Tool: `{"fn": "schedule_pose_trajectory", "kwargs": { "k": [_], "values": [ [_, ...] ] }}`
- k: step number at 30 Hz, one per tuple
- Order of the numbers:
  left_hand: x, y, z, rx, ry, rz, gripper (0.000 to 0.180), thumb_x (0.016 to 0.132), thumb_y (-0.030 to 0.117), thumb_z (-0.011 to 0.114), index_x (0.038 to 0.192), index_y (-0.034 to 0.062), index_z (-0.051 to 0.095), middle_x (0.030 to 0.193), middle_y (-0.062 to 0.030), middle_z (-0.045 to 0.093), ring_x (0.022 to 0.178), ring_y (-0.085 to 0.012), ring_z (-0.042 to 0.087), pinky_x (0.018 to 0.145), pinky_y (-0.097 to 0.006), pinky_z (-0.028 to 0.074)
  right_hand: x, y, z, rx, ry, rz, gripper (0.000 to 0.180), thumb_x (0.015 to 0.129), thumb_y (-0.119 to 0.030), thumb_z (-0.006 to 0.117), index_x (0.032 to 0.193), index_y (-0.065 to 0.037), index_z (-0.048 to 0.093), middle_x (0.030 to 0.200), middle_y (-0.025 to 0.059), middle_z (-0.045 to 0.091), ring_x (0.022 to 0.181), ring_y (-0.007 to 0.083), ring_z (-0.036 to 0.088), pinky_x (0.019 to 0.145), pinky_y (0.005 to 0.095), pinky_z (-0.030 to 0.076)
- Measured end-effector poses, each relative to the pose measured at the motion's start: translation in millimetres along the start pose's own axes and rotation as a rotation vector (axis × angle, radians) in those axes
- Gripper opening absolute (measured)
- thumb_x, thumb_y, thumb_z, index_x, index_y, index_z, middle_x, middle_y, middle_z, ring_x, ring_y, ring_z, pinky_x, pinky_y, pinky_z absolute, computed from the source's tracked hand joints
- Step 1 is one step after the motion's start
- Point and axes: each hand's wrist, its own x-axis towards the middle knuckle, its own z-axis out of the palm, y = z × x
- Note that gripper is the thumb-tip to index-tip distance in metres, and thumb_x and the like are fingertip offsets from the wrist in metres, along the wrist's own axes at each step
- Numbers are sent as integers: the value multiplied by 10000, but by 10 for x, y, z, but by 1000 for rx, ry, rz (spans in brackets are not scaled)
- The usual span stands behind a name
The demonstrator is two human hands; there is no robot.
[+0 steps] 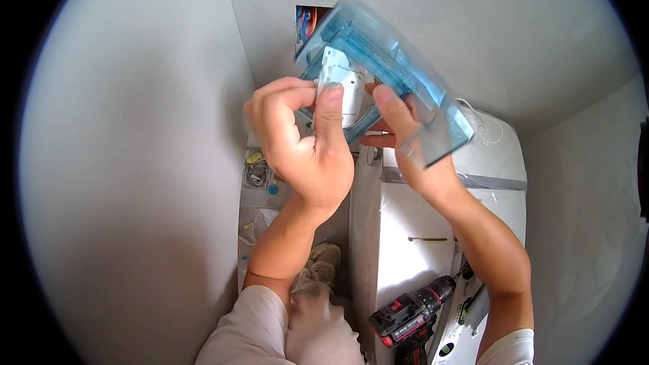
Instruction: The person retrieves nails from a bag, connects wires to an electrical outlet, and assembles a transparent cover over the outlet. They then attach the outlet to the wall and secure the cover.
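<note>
Both hands are raised in front of a grey wall, holding a clear blue plastic cover (399, 71) with a white socket insert (341, 84) set in it. My left hand (297, 142) grips the insert's lower left side, thumb pressed on its white face. My right hand (399, 135) holds the blue cover from below and behind, thumb on its front. The cover is tilted, with its hinged lid swung toward the right. Just behind it, a rectangular wall opening (305, 23) shows red and blue wires.
A white appliance (433, 203) wrapped in film stands below at the right. A red and black cordless drill (409, 318) and a long screw (427, 238) lie on it. The floor (260, 209) at the wall's foot holds a drain and small scraps.
</note>
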Motion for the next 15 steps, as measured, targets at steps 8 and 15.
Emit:
{"fn": "schedule_pose_trajectory", "kwargs": {
  "k": [8, 15],
  "values": [
    [57, 213, -93, 120, -121, 3, 179, 916, -38, 731, 896, -3, 557, 936, -121, 586, 734, -246, 539, 607, -357, 456, 18, 219, -121, -579, 64, -339, 288, 1010, -209, 682, 1048, 69, 617, 837, 153, 670, 761, 211, 654, 699, 362, 526],
    [-71, 196, -29, 36, -134, -153, 249, 892, -20, 783, 970, 1, 547, 1030, -180, 633, 679, -202, 602, 557, -327, 496, 223, -155, -207, 27, -177, -223, 327, 975, -202, 752, 1157, 27, 606, 1053, 78, 681, 885, 166, 661, 819, 345, 554]
  ]
}}
